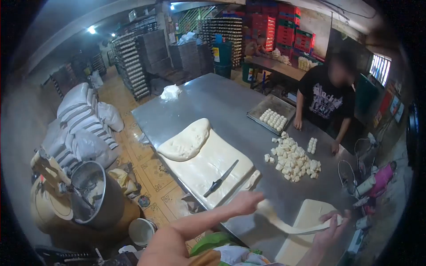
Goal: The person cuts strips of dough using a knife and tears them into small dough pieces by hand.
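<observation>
A long strip of dough (293, 229) stretches between my two hands above the metal table. My right hand (329, 226) is closed around its right end. My left hand (246, 203), blurred by motion, looks closed at the strip's other end; its fingertips are not clear. Below my right hand lies a pale flat slab (313, 207), which may be dough or a board. Left of my hands, a big sheet of dough (222, 153) lies with its far end folded over in a thick lump. A knife (222, 178) with a black handle rests on this sheet.
Cut dough pieces (293, 158) lie heaped on the metal table (230, 106), near a tray (255, 116) of dough balls. A co-worker (326, 95) stands at the far right side. A mixer bowl (91, 195), a bucket (142, 231) and stacked sacks (84, 115) are on the left.
</observation>
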The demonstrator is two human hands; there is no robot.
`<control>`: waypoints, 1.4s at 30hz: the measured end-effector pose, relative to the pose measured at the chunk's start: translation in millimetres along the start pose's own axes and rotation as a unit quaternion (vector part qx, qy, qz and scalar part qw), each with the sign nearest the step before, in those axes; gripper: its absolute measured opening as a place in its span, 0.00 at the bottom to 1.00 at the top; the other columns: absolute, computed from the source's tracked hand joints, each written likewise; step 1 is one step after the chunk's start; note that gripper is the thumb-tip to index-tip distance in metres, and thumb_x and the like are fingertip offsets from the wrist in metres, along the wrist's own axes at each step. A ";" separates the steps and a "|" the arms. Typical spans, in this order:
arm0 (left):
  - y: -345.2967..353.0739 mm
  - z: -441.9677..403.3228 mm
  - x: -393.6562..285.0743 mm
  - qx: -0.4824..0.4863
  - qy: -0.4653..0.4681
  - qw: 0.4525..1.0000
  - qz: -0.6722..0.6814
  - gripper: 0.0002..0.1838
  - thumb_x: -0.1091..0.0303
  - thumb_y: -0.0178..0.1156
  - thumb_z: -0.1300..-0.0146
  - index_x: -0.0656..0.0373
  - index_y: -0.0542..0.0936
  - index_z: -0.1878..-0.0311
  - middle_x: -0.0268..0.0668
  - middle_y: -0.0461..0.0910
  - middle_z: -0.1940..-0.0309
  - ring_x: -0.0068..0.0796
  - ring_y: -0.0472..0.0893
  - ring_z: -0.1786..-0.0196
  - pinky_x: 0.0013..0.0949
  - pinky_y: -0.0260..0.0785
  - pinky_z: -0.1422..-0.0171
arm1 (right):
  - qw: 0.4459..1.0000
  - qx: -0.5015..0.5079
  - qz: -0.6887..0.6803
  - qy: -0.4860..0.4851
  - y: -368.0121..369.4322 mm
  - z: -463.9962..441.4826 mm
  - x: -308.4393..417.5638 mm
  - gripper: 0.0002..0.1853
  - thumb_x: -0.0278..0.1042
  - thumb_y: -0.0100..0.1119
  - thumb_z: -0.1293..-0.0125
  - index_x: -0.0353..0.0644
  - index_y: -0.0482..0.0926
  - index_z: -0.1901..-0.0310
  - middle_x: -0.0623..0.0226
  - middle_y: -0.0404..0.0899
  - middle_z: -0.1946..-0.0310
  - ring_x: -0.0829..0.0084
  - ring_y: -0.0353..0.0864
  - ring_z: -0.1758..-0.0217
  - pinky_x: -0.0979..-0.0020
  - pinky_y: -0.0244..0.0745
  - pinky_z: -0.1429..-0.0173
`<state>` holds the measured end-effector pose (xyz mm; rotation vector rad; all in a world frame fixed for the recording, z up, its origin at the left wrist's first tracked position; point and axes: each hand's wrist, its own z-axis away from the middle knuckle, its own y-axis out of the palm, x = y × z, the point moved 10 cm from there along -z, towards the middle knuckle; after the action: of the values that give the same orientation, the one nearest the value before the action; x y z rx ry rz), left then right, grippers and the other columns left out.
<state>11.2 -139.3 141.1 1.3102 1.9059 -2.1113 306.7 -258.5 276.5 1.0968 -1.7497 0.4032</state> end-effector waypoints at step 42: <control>104.9 -43.6 -25.6 0.023 0.066 0.962 0.263 0.14 0.66 0.63 0.39 0.57 0.78 0.51 0.50 0.83 0.64 0.52 0.84 0.61 0.45 0.74 0.57 | 0.918 0.274 0.276 -0.085 111.2 62.0 -107.5 0.14 0.34 0.65 0.43 0.38 0.77 0.57 0.56 0.80 0.61 0.50 0.79 0.56 0.54 0.74 0.51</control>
<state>106.3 -143.3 74.0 1.7631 1.3354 -1.8388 191.2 -189.2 178.3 1.0103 -2.1646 1.2379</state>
